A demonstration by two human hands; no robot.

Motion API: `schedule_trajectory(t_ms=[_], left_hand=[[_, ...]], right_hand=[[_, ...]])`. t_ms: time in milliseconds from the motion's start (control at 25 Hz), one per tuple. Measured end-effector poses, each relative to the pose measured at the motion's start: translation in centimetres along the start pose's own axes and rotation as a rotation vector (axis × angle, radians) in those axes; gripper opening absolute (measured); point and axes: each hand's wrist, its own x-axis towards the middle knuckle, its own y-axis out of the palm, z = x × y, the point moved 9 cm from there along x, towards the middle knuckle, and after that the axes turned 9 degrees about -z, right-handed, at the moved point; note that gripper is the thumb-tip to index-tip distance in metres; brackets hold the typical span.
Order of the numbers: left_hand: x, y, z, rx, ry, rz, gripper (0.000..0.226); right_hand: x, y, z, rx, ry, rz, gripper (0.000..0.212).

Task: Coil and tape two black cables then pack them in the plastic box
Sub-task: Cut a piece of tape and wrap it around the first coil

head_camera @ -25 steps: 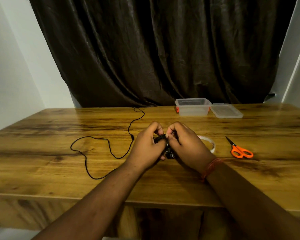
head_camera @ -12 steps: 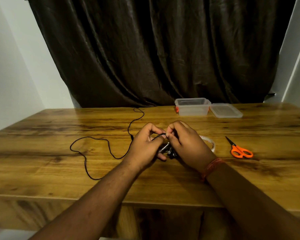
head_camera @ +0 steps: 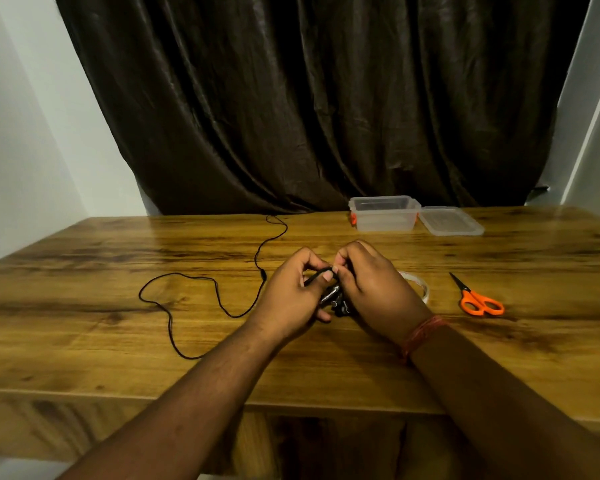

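Your left hand and right hand meet at frame centre, both with fingers curled around a small bundle of thin black cable with metal plug tips. Left thumb and fingers pinch a loop of it at the top; right fingertips pinch the same loop from the other side. Silver plug ends poke out below, between the palms. Orange thread band on your right wrist.

Second thin black cable, loose and uncoiled, snakes over the glossy wood-grain tabletop left of centre, running up toward the curtain edge. You're not touching it.

Roll of clear tape lies flat just behind your right hand, mostly hidden. Orange-handled scissors with dark blades lie at right of centre, blades closed, tips pointing up-left.

Clear plastic box with an orange latch sits open at upper centre-right, against the dark brown satin curtain; nothing visible inside. Its clear flat lid lies touching its right side.

Versus half a second ago: hands in nearly the same spot, left thumb shifted a bit on the loop, bundle slightly more exposed. Loose cable, box, lid, scissors unchanged.
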Motion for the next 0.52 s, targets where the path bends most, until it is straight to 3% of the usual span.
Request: schedule_trajectory(t_ms=[200, 440, 520], left_hand=[[0.2, 0.2, 0.1, 0.100, 0.054, 0.006, 0.011], [0.2, 0.0, -0.4, 0.088, 0.128, 0.006, 0.022], [0.2, -0.2, -0.7, 0.073, 0.147, -0.020, 0.018]], right_hand=[[-0.1, 0.2, -0.3, -0.001, 0.067, 0.033, 0.006], [-0.4, 0.5, -2.6, 0.334, 0.414, 0.037, 0.006], [-0.5, 0.6, -2.9, 0.438, 0.450, 0.013, 0.007]])
